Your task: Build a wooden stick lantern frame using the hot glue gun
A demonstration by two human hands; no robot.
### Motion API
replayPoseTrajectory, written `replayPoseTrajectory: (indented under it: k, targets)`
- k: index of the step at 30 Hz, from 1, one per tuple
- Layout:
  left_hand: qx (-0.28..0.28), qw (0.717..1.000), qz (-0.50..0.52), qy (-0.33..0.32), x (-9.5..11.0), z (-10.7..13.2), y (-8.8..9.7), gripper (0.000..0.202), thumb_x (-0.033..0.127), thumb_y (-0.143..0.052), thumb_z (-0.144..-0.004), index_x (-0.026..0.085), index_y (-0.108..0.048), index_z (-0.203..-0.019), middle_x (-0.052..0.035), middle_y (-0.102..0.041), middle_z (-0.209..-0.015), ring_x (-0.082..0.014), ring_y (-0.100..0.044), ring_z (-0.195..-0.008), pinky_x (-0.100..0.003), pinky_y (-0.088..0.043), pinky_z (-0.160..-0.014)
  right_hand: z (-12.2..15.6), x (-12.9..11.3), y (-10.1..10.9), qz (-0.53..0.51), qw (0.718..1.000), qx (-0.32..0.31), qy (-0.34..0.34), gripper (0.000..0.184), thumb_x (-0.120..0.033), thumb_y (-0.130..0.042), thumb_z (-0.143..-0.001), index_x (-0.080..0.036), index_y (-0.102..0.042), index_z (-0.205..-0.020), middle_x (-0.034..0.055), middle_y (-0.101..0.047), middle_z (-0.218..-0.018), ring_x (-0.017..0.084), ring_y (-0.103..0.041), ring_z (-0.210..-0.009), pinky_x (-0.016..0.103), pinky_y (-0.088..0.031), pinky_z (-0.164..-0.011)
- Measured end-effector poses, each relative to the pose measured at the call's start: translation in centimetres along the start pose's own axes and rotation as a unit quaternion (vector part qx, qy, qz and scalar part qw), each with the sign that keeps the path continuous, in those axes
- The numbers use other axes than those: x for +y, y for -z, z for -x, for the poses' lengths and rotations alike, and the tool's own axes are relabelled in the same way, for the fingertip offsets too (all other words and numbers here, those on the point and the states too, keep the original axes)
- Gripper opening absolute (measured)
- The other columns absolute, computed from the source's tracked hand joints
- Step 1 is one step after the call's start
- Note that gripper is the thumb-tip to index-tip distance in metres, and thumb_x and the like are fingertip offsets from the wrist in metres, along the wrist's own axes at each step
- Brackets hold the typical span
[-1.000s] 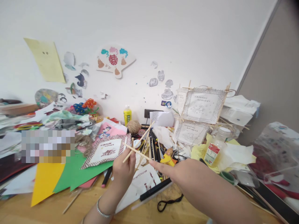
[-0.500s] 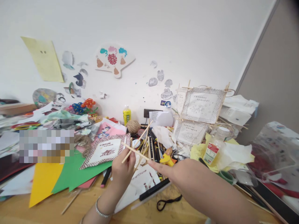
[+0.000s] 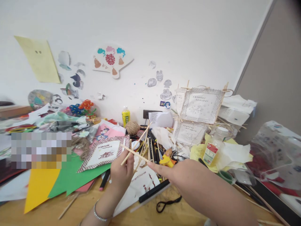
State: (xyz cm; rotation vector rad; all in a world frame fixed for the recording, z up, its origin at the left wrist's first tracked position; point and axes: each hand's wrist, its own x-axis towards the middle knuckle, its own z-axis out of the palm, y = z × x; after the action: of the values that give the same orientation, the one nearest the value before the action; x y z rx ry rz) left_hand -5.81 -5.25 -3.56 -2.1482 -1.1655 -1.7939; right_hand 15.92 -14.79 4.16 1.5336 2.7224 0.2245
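Two thin wooden sticks cross in an X just above my left hand [image 3: 121,171]. One crossed stick [image 3: 140,138] slants up to the right, the other stick [image 3: 138,155] slants down to the right. My left hand is closed around them near the crossing, thumb upward, a beaded bracelet on its wrist. My right hand [image 3: 164,172] has its index finger stretched along to the lower end of the second stick, gripping it there; the thumb and other fingers are hidden beneath. Below lies white paper [image 3: 131,193] with brown drawn marks. A drawing with a patterned border [image 3: 104,153] lies left of my left hand.
Several markers [image 3: 154,190] and loose sticks lie around the hands. Green paper [image 3: 75,179] and orange paper [image 3: 39,188] spread left. A twine ball [image 3: 132,128] and yellow bottle [image 3: 126,116] stand behind. Stick-framed drawings [image 3: 202,106], a clear jar [image 3: 213,147] and green tape [image 3: 226,176] are right.
The whole view has shifted slightly, so things appear a little further left. Both hands keep nearly the same hold on the crossed sticks.
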Motion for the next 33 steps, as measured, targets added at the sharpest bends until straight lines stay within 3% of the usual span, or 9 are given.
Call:
replayPoseTrajectory:
  k: [3,9,13,19,24,33]
  targets:
    - [-0.001,1.000,0.004,0.006,0.1,-0.1,0.0,0.027,0.027,-0.037,-0.091,0.017,-0.054,-0.071,0.0025,-0.048,-0.049,-0.0106,-0.047,-0.043,-0.022,-0.035,-0.046,-0.4,-1.7,2.5,0.029,0.999,0.013,-0.002,0.092,0.003,-0.042,-0.062,-0.035,-0.017,-0.142,-0.0067,-0.049,-0.056,0.010,-0.040,-0.047,0.022,-0.030,-0.048]
    - [-0.003,1.000,0.016,-0.001,0.4,-0.3,0.1,0.028,0.025,-0.037,-0.090,0.017,-0.052,-0.068,0.0027,-0.047,-0.049,-0.0102,-0.046,-0.043,-0.022,-0.034,-0.045,-0.8,-3.0,4.0,0.060,0.998,-0.014,-0.024,0.091,0.002,-0.047,-0.061,-0.038,-0.024,-0.139,-0.0065,-0.050,-0.052,0.009,-0.037,-0.041,0.022,-0.018,-0.041]
    - [-0.007,1.000,0.009,0.002,0.4,-0.3,0.2,0.029,0.026,-0.037,-0.090,0.018,-0.050,-0.066,0.0028,-0.046,-0.049,-0.0106,-0.045,-0.043,-0.022,-0.034,-0.046,-0.9,-3.0,4.3,0.072,0.996,-0.045,-0.024,0.093,0.002,-0.045,-0.061,-0.038,-0.019,-0.141,-0.0051,-0.055,-0.055,0.010,-0.042,-0.043,0.023,-0.017,-0.041]
    - [-0.001,1.000,-0.014,-0.008,0.1,-0.2,0.1,0.030,0.025,-0.036,-0.089,0.019,-0.048,-0.063,0.0018,-0.047,-0.050,-0.0115,-0.046,-0.045,-0.022,-0.034,-0.047,-0.7,-3.0,4.0,0.072,0.997,-0.009,-0.015,0.091,0.003,-0.045,-0.062,-0.036,-0.021,-0.141,-0.0050,-0.055,-0.055,0.010,-0.044,-0.043,0.022,-0.017,-0.041]
    - [-0.004,0.999,-0.037,-0.016,0.0,-0.2,0.1,0.032,0.024,-0.034,-0.090,0.019,-0.047,-0.062,0.0026,-0.046,-0.048,-0.0109,-0.045,-0.041,-0.022,-0.032,-0.044,-0.9,-3.1,4.3,0.075,0.996,-0.039,-0.017,0.092,0.002,-0.046,-0.061,-0.036,-0.020,-0.141,-0.0038,-0.058,-0.058,0.012,-0.049,-0.045,0.022,-0.019,-0.041]
    - [0.004,0.997,-0.064,-0.030,0.2,-0.4,-0.1,0.025,0.024,-0.036,-0.090,0.016,-0.055,-0.075,0.0035,-0.049,-0.048,-0.0110,-0.048,-0.041,-0.021,-0.035,-0.044,-0.9,-3.0,3.8,0.049,0.999,-0.016,-0.014,0.090,0.002,-0.048,-0.062,-0.035,-0.023,-0.140,-0.0045,-0.058,-0.056,0.011,-0.046,-0.043,0.021,-0.023,-0.042]
